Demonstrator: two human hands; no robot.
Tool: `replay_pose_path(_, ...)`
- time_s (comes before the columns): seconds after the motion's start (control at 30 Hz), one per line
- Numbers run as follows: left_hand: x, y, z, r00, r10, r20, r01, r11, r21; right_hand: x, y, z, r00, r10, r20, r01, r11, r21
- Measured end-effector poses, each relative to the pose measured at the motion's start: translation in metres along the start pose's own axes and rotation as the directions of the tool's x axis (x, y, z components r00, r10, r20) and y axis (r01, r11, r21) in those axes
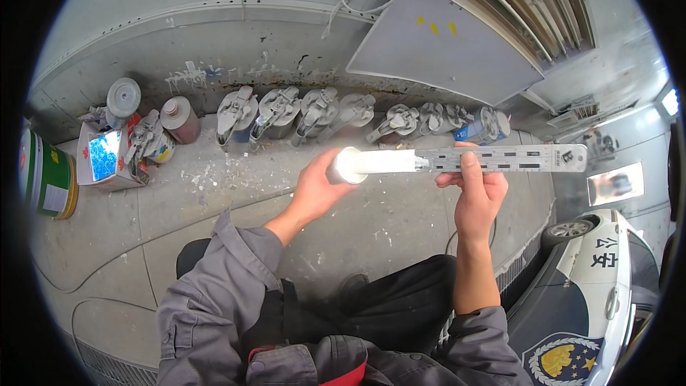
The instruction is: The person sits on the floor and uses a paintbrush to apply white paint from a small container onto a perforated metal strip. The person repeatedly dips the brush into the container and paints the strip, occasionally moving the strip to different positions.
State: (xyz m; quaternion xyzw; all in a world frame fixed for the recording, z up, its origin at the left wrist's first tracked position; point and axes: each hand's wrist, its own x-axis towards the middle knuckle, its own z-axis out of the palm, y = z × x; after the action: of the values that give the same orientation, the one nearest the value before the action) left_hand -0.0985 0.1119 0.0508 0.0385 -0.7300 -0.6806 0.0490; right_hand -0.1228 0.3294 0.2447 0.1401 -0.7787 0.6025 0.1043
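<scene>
White paint (pixel 389 162) coats the left end of our ruler-like stick (pixel 529 158), which reaches over the mouth of the white cup (pixel 343 164); how deep it goes, we cannot tell. Our left hand (pixel 314 180) wraps the cup's side, while our right hand (pixel 477 191) pinches the stick near its middle, thumb on top. We judge the cup light, best cradled gently round its wall; the stick seems thin and stiff, slippery where coated, surer on its marked length. Both are in mid-air above the grey floor (pixel 400 214), with room between our legs (pixel 414 279) and the dusty containers (pixel 279 111) along the wall (pixel 214 36). At our right stands a car (pixel 572 293).
</scene>
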Motion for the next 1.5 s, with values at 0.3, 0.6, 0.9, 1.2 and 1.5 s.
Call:
replay_pose_path(0.3, -0.002, 0.002, 0.008, 0.996, 0.089, 0.014, -0.085, 0.982, -0.168, -0.001, 0.021, 0.033, 0.983, -0.093, 0.160, 0.141, 0.935, -0.324)
replay_pose_path(0.6, -0.004, -0.004, 0.008, 0.999, -0.009, -0.034, 0.006, 0.996, -0.089, -0.008, 0.034, 0.051, 0.989, 0.148, 0.009, -0.143, 0.971, -0.192)
replay_pose_path(0.9, -0.003, -0.003, 0.005, 0.999, -0.021, -0.024, 0.021, 1.000, -0.011, 0.005, 0.003, 0.037, 0.988, 0.129, -0.080, -0.130, 0.991, -0.011)
replay_pose_path(1.2, -0.004, 0.004, 0.011, 0.999, 0.045, -0.005, -0.046, 0.995, -0.092, 0.015, -0.001, 0.026, 0.974, 0.016, 0.225, 0.035, 0.974, -0.224)
replay_pose_path(1.5, -0.005, 0.000, 0.005, 0.996, 0.056, 0.072, -0.048, 0.993, -0.111, 0.034, -0.005, 0.045, 0.711, -0.105, 0.696, 0.290, 0.945, -0.154)
